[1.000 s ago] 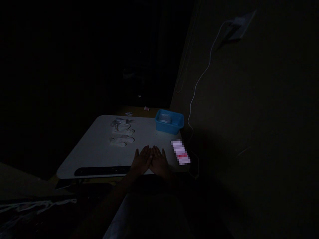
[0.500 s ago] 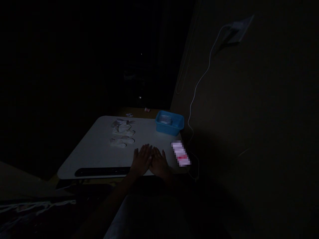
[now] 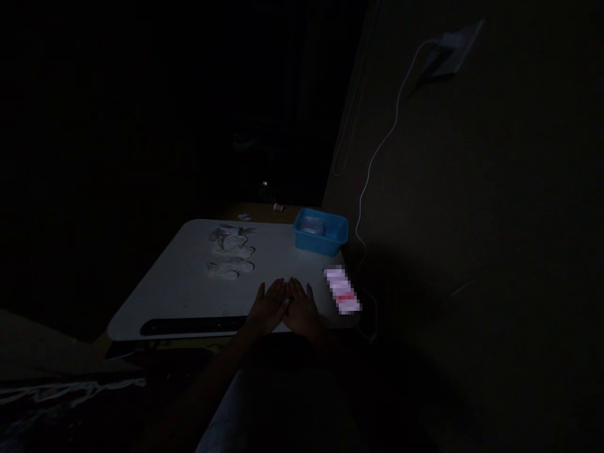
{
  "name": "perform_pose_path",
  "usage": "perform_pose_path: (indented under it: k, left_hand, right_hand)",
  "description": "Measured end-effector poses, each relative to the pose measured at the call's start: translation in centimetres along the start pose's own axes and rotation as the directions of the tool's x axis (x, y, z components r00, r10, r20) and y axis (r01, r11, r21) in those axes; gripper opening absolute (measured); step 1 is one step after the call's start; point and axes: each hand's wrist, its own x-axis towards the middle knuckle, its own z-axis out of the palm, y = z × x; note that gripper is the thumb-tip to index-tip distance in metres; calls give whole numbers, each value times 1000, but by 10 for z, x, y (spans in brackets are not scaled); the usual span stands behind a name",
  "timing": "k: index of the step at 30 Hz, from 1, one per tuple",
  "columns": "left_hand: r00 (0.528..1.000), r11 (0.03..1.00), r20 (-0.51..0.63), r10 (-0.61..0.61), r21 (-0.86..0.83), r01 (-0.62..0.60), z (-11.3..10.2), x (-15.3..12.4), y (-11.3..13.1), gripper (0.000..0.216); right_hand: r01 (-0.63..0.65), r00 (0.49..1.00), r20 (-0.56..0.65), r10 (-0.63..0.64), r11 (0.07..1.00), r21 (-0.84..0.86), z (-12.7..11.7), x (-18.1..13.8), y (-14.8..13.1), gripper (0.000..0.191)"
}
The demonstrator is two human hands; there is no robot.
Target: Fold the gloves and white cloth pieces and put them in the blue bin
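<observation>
My left hand [image 3: 267, 308] and my right hand [image 3: 301, 308] lie side by side over the front edge of a white table [image 3: 179, 296]. Both look palm up, inner edges touching, fingers stretched forward and thumbs out. A small pale spot shows where they meet; in this dim light I cannot tell whether it is a thing or a fingertip. Beyond my left hand are whitish, lumpy pieces [image 3: 229, 270] and a crumpled clear plastic bag [image 3: 226, 234]. Closest to my right hand is a phone [image 3: 341, 290] with a lit, blurred-out screen.
A blue plastic basket [image 3: 317, 242] holding a clear packet [image 3: 312, 226] stands at the back right. A white cable [image 3: 369, 170] runs down the wall from a socket [image 3: 450, 50]. A dark slot [image 3: 193, 325] lies along the table's front. Behind the table is a small pink-and-white item [image 3: 278, 207].
My left hand's fingers have drawn back slightly and settled level with the right hand's. The things on the table have stayed put; the view has shifted a little.
</observation>
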Motion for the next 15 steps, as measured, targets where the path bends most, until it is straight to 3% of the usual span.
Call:
perform_pose_path:
  k: [15]
  left_hand:
    - [999,999,10,-36,-7,36,-1,2,1,51]
  right_hand:
    - [6,1000,-25,-5,999,36,3,1,1,64]
